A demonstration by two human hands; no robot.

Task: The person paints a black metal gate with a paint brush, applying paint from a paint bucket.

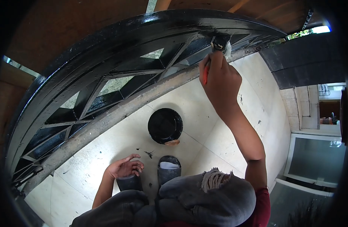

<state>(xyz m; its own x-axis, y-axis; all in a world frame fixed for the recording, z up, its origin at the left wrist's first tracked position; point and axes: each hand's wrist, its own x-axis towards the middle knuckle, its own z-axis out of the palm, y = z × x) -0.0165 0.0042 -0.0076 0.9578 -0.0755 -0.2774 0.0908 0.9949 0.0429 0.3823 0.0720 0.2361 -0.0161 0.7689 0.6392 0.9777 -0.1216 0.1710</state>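
My right hand [221,77] is closed around the orange handle of a paintbrush [220,44]. The dark, paint-covered brush head is up against the black railing [143,28], near its right part. Glossy wet-looking black covers much of the railing's top and its slanted bars. My left hand [126,166] hangs in the air above my left foot, fingers apart and slightly curled, holding nothing. On the floor between my feet and the railing stands a round container of black paint [165,126], with a brownish piece [172,142] at its near rim.
Pale floor tiles [196,117] carry black drips and smears near my slippers [169,168]. A concrete curb [106,113] runs under the railing. Brown panels [75,22] rise behind it. At the right are a dark panel [302,60] and a white-framed glass door [315,159].
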